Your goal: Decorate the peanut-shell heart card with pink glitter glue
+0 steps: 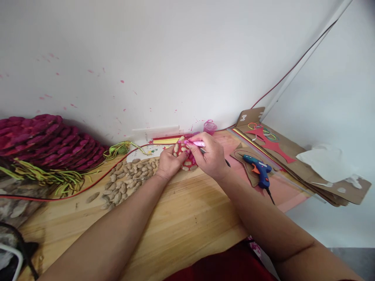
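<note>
My left hand (170,162) grips the edge of a red piece covered with peanuts (187,168), some of them coloured magenta. The piece is tilted up over the table, and my fingers hide part of it. Closed in a pinch, my right hand (211,156) holds a slim pink paintbrush (199,143) whose tip is at the top of the red piece. Beside my left hand lies a spread of loose plain peanuts (129,179). Behind my right hand, near the wall, is a clear cup stained with pink paint (209,125).
Stacked magenta peanut-covered pieces (55,144) with yellow-green strings stand at left. A red cable (96,181) crosses the table. At right, a blue glue gun (260,169) lies on cardboard, near red cut-outs (274,145) and white paper (322,162).
</note>
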The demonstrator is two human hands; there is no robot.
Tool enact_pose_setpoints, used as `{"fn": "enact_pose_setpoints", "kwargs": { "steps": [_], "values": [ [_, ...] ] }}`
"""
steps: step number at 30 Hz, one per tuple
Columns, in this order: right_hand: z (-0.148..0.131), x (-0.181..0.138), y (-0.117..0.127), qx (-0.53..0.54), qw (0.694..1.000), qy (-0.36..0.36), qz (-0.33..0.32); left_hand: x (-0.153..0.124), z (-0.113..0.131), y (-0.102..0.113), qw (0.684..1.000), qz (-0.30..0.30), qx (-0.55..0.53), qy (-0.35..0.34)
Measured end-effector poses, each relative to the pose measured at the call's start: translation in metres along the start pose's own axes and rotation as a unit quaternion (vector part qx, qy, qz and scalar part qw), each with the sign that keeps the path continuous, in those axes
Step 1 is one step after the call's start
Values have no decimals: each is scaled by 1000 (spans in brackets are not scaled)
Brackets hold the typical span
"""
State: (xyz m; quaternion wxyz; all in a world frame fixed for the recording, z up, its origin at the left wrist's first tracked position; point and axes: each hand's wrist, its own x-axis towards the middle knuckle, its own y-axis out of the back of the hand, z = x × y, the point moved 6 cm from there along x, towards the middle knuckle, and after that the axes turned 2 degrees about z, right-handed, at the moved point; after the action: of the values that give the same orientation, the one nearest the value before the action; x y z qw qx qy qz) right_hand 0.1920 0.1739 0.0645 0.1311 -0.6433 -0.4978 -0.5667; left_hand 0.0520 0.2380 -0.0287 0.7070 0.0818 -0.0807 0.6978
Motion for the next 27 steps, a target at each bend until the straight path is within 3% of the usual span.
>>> {"fn": "enact_pose_setpoints", "kwargs": {
  "steps": [7,27],
  "values": [
    [1,1,1,2,1000,-20,6,-1,4,-2,1000,-9,11,-15],
    [-9,4,7,-5,1000,11,2,-6,11,-3,998,-3,25,-56]
  ]
}}
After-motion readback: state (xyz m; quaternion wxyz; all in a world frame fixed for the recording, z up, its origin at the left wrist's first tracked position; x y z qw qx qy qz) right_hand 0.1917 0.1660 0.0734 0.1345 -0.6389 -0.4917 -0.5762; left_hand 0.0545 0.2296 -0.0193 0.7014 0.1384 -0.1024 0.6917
